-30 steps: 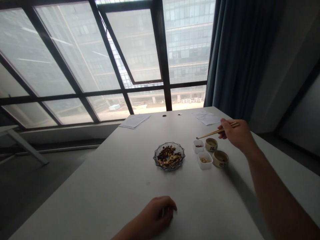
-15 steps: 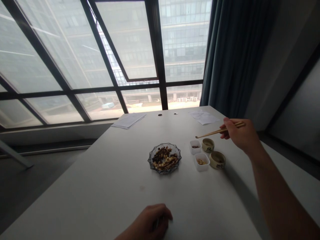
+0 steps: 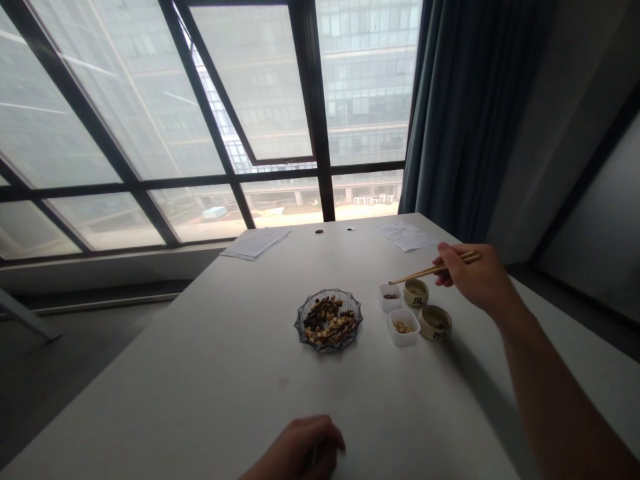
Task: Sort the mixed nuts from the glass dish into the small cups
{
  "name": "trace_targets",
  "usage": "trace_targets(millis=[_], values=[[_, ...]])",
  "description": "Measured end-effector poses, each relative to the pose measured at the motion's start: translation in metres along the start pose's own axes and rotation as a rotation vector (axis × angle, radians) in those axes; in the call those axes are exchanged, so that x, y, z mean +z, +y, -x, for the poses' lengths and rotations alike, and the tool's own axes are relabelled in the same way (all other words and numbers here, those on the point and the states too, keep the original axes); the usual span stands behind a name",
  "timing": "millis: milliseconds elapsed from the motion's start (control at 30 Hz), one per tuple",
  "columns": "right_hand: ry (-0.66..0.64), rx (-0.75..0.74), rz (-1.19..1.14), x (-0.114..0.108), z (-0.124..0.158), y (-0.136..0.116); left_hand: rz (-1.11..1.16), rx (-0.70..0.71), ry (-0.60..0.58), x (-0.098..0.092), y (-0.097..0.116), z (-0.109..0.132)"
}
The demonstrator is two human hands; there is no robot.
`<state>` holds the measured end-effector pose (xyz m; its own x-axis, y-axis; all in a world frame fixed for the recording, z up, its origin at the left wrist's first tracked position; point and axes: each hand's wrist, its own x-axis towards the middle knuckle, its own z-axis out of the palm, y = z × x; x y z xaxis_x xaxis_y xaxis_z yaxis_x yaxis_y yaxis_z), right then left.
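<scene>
My right hand [image 3: 473, 270] is closed around a pair of wooden chopsticks [image 3: 425, 272], which point left. Their tips are just above the rear white plastic cup [image 3: 391, 303], which has a few small dark pieces inside. Whether the tips grip anything is too small to tell. In front of that cup is a second white plastic cup [image 3: 403, 335] with pale pieces in it. To the right are two small beige cups with dark characters, a rear one [image 3: 416, 299] and a front one [image 3: 435, 330]. My left hand [image 3: 305, 448] rests curled on the table near the bottom edge, with nothing visible in it.
A scalloped glass dish [image 3: 299, 327] of mixed dark and pale dried pieces [image 3: 330, 319] stands mid-table, left of the cups. Papers lie at the far left [image 3: 257, 243] and far right [image 3: 406, 235] of the white table [image 3: 200, 373]. Windows and a blue curtain [image 3: 450, 120] are behind.
My right hand has moved slightly down and left, bringing the chopstick tips lower, to the rear white cup. The view has shifted a little; my left hand stays near the same spot.
</scene>
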<state>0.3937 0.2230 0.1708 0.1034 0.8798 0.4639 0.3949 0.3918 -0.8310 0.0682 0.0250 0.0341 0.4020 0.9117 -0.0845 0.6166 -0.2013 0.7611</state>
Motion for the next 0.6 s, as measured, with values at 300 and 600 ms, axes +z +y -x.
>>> trace_targets(millis=[300,600], values=[[-0.004,-0.02,0.017,0.003,-0.004,0.006,-0.011,0.018,-0.018,-0.002,0.002,-0.001],[0.057,-0.152,-0.135,0.028,0.023,-0.028,-0.049,0.054,-0.021,-0.001,0.002,0.001]])
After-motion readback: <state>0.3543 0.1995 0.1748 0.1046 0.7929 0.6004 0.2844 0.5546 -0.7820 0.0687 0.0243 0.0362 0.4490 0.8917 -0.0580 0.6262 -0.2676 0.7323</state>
